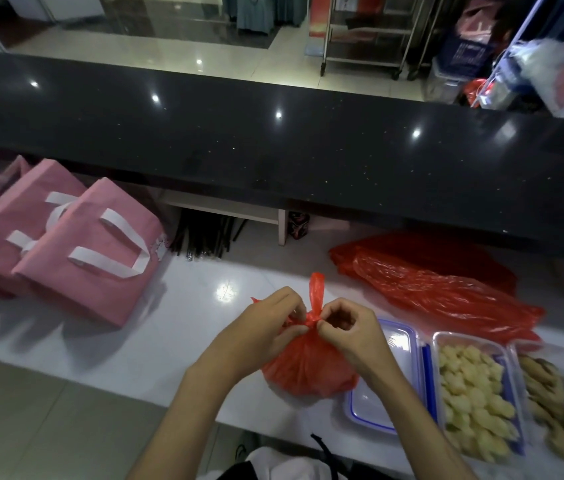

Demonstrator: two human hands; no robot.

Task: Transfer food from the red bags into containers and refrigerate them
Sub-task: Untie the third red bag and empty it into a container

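A knotted red plastic bag (304,368) sits on the white counter in front of me, full and tied at the top. My left hand (266,323) pinches the knot from the left and my right hand (346,327) pinches it from the right; one bag handle sticks up between them. Right of the bag lies a clear container with a blue rim (370,407), partly under my right forearm. Beside it stands a container of pale yellow pieces (471,389), then one of brown pieces (557,396).
Empty red bags (440,282) lie crumpled at the back right of the white counter (128,337). Pink paper carrier bags (76,244) with white handles lie at the left. A raised black countertop (273,147) runs across behind.
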